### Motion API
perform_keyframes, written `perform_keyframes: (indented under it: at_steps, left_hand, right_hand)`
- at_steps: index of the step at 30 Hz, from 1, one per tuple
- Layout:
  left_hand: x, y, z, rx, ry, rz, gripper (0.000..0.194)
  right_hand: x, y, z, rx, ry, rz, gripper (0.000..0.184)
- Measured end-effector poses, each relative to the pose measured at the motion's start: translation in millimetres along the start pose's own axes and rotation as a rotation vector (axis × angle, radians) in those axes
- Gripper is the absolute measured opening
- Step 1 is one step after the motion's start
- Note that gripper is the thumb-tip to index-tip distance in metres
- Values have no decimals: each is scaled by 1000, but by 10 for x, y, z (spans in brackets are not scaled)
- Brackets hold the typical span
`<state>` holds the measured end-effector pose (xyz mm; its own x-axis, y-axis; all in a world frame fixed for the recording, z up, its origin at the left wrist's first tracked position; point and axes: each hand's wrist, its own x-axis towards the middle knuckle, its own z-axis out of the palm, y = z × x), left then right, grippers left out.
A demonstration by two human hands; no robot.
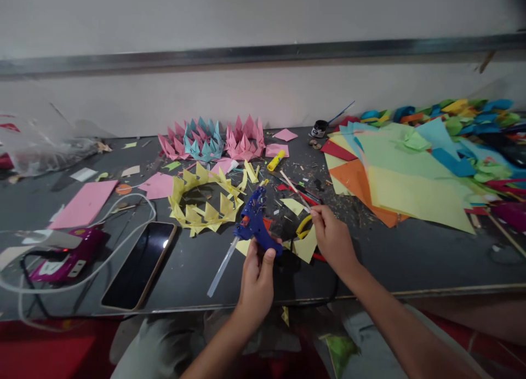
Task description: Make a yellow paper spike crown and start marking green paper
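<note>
"What do we have in our left hand (258, 275)?"

"We are gripping a blue glue gun (257, 220) by its handle, with our fingers closed around it. A clear glue stick (223, 266) pokes out of the back of it and points down to the near left."

"And our right hand (335, 236)?"

"We are pinching the end of a thin stick (293, 190) in our fingers. The stick leans away to the far left. Just beside that hand we see a yellow loop (304, 225) and a piece of yellow paper (304, 248). We can't tell what the loop belongs to, because part of it is hidden."

"Where is our yellow crown (209, 212)?"

"It lies on the dark bench (390, 264), to the left of the glue gun, with its points all around. Behind it, on the far side, we see pink crowns (245, 146) with a blue crown (204, 149) between them."

"What else do we see?"

"A phone (139, 266) lies near the front edge on the left, and a purple box (69, 258) with cords is to the left of it. A yellow tube (276, 160) lies past the glue gun. On the right we see a big pile of colored paper (415, 187). A little black pot (319, 129) stands by the wall (184, 99), with a blue brush (343, 110) next to it."
</note>
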<state>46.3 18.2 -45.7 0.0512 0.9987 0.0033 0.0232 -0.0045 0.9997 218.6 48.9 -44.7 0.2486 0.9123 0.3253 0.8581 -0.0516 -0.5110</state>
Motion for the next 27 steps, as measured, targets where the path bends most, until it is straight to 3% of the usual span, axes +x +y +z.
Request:
perform_keyframes:
  at_steps: [8,14,19,27]
  left_hand:
    - [-5,-97,14,-73,132,-136,52]
    - [33,-78,48,-183,120,-113,53]
    - [38,-145,53,-139,241,-193,61]
    - [61,-62,65,-246,124,-156,58]
  right_hand:
    - [-6,-10,25,136,10,-21,33]
    - [-5,-51,18,165,16,-20,34]
    - [-23,-83,25,149,2,-83,32]
    - [-23,-81,53,101,-21,-153,26]
